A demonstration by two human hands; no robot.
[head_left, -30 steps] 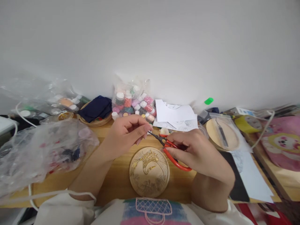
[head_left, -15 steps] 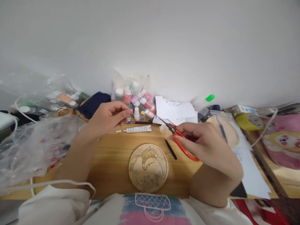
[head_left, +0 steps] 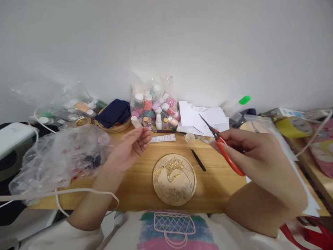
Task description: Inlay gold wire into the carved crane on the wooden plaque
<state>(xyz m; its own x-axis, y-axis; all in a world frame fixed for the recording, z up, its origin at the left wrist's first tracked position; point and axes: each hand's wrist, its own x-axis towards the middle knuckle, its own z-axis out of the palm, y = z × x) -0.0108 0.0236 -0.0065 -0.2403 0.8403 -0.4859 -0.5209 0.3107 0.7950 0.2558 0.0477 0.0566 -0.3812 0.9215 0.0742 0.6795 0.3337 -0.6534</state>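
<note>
Red-handled scissors (head_left: 229,159) with thin dark blades are in my right hand (head_left: 260,156), raised above the right part of the table, points aimed up and left. My left hand (head_left: 127,151) is raised on the other side, thumb and fingertips pinched together; anything between them is too small to make out. Between my forearms lies a round pale disc (head_left: 162,191) with a bird drawn on it, partly covered in gold relief lines. A slim black stick-like tool (head_left: 198,160) rests right of the disc. Behind the left fingertips lies a white tube (head_left: 163,138), partly hidden.
A clear bag of small jars (head_left: 156,104) stands against the wall, with small bottles (head_left: 159,122) before it. White papers (head_left: 204,119) lie to its right. Crumpled plastic (head_left: 59,159) and a white cable (head_left: 78,190) occupy the left. Yellow tape (head_left: 293,126) is far right.
The view has shifted, so the table items sit farther right. My hands have moved farther apart, the right one outward with the scissors. The left fingers stay pinched.
</note>
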